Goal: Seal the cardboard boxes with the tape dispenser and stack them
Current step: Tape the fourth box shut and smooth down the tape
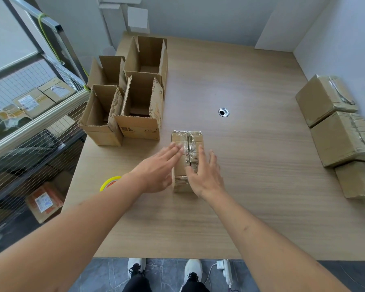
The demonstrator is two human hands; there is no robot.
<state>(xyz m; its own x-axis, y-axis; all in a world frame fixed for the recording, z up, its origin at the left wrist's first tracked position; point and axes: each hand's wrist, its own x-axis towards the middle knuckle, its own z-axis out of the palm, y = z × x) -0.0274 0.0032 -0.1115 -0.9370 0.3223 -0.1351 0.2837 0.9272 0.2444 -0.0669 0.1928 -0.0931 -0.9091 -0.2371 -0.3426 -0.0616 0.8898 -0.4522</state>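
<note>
Wooden table [251,186]. Four open boxes [139,106] clustered at its left edge toward the far corner; sealed boxes [337,140] in a row along the right edge. Taped box [187,157] mid-table, slightly left of centre, long axis running away from the person. Left hand [156,171] and right hand [204,175] flank it, fingers straight, pressing the tape flat, gripping nothing; right hand nearer the seam. Yellow tape roll [110,183] near left edge, half hidden behind left forearm.
</note>
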